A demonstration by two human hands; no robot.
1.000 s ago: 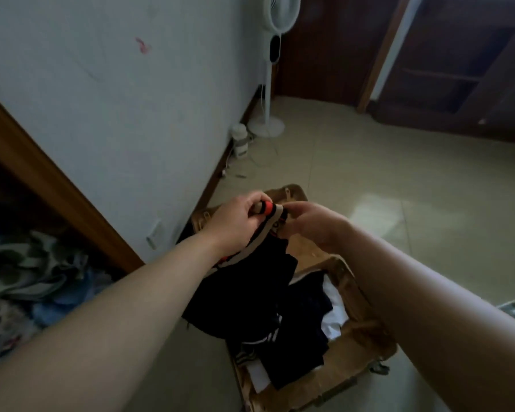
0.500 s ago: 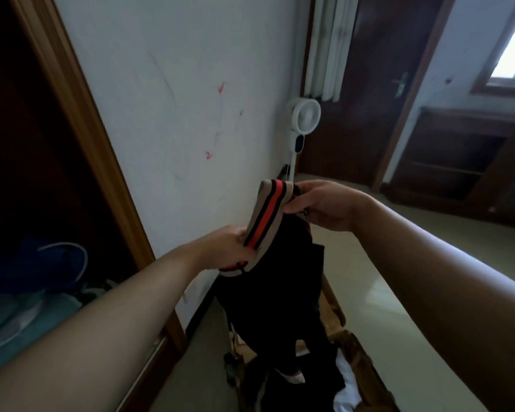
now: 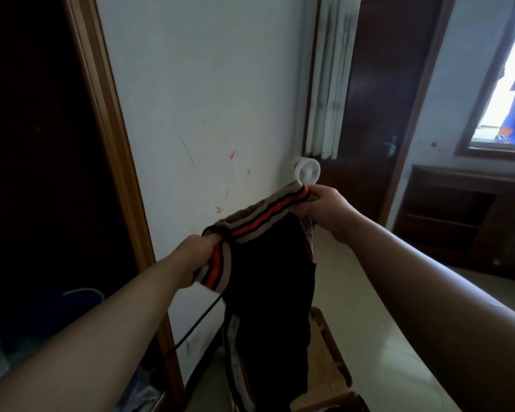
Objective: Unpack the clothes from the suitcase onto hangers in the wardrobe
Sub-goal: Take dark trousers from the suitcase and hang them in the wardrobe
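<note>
Dangling garment (image 3: 268, 292) over brown suitcase (image 3: 327, 352)

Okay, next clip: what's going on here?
A person holds a black garment up by its striped waistband, the left hand gripping one end and the right hand the other. It hangs over the suitcase on the floor, with a cord dangling from it. The wardrobe stands open at the left. No hanger is in view, so nothing is hung yet.
</note>
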